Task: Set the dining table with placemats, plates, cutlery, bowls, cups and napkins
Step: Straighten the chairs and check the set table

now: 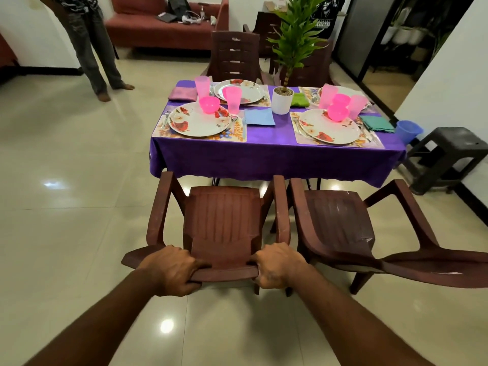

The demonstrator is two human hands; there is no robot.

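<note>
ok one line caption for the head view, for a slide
Both hands, left and right, grip the back of a brown chair facing a fully set purple table.

Left hand [173, 270] and right hand [277, 265] — each with a grip curled over the top rail of the near brown chair [224, 223], which faces the worktop [269, 157]. Second brown chair [340, 225] just beside it on the right. Worktop under a purple cloth: four floral plates, nearest-left plate [196, 121] on a placemat [239, 133], pink bowls and cups, blue napkin [259, 117], white potted plant [282, 100] at centre. Another person's legs [92, 48] — far left.
</note>
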